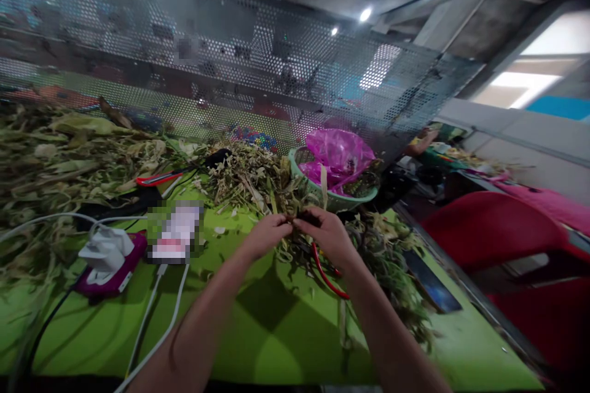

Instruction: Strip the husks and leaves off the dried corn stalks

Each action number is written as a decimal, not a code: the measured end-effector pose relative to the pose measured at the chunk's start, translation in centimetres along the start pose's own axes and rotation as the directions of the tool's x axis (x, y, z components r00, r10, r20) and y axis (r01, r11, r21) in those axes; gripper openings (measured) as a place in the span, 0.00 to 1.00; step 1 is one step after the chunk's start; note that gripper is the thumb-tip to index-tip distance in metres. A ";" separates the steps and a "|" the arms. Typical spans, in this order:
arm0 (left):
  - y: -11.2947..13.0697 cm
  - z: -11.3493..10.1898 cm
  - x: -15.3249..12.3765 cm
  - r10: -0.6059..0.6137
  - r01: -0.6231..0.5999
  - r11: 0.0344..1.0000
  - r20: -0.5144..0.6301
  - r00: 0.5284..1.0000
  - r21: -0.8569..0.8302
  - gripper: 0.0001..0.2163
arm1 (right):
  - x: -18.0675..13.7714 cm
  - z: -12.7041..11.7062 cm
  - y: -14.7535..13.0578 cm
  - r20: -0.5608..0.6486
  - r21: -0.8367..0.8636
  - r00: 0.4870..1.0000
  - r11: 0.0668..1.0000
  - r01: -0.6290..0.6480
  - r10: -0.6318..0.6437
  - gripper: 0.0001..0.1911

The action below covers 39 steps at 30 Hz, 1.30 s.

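Above the middle of the green tabletop (271, 344), my left hand (267, 236) and my right hand (326, 234) almost meet. Fingertips of both are pinched together on a dried plant piece (291, 218); its exact shape is partly hidden by the fingers. Just beyond them lies a heap of dry, curled plant scraps (249, 175). A pale green basket (350, 201) stands behind my right hand, with a magenta plastic bag (340, 156) in it. Under my right wrist a red curved handle (326, 282) shows, the rest of that tool covered. Greener plant pieces (387, 264) lie right of my right forearm.
Left of my arm are a phone with a cable (177, 230) and a purple power strip (110, 270) with white plugs. Dry leaves (50, 166) pile up far left. A dark phone (432, 282) lies right. Perforated metal panel (230, 67) behind; red chair (498, 227) beside the table.
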<state>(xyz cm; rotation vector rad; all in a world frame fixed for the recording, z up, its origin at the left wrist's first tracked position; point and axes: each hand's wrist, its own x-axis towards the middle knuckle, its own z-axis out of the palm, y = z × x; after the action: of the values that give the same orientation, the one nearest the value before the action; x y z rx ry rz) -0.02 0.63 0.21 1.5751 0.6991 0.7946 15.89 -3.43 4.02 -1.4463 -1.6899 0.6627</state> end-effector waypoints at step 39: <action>-1.5 2.0 -0.1 0.195 -0.106 0.958 -0.338 0.921 0.265 0.04 | -0.7 0.8 1.1 -0.204 0.327 0.976 0.945 -0.006 0.077 0.13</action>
<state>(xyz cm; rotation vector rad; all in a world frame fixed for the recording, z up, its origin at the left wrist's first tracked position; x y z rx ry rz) 1.58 -0.38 -1.51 1.7375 0.9779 1.1701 15.87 -3.74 2.52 -1.2700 -1.3159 0.7413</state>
